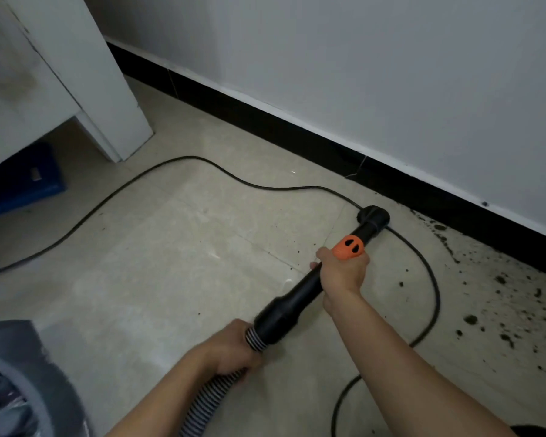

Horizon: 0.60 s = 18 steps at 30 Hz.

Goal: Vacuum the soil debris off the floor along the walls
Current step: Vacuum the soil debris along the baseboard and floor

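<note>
A black vacuum wand (300,290) with an orange collar (349,246) points up and right across the tiled floor. Its round nozzle (373,217) sits on the tiles close to the black skirting (265,121) of the white wall. My right hand (341,271) grips the wand just below the orange collar. My left hand (234,350) holds the striped ribbed hose (202,402) where it joins the wand. Dark soil debris (498,310) lies scattered on the floor to the right of the nozzle, along the wall.
A black power cord (177,159) snakes over the floor from the left, passes under the nozzle and loops back at the right. A white cabinet leg (108,121) stands at the upper left with a blue box (22,181) beneath. A grey object (16,383) fills the lower left corner.
</note>
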Available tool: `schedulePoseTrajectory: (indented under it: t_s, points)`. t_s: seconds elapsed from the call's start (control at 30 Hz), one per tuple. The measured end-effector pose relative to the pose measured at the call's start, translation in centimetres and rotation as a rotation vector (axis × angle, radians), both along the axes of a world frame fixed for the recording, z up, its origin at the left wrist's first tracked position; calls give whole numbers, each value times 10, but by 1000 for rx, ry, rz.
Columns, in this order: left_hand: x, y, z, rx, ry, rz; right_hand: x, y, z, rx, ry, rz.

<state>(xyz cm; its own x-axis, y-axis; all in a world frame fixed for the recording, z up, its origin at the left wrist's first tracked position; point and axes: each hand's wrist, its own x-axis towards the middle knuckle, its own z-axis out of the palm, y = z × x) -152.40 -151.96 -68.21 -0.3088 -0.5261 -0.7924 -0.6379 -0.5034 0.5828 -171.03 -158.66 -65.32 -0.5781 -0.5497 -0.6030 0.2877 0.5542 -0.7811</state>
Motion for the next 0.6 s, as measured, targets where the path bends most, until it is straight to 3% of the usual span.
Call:
schedulePoseTrajectory:
  t_s: [0.2,0.4,0.47,0.6]
  points:
    - [43,32,4,-336,-211,-143,19,46,20,-62,-311,-148]
    - [67,75,-4,-270,-404,-294,39,138,12,71,-364,-300]
    - [69,84,-3,-214,-436,-285,46,134,8,81,-382,-250]
    - [71,99,-6,-143,-405,-155,65,88,4,80,-365,56]
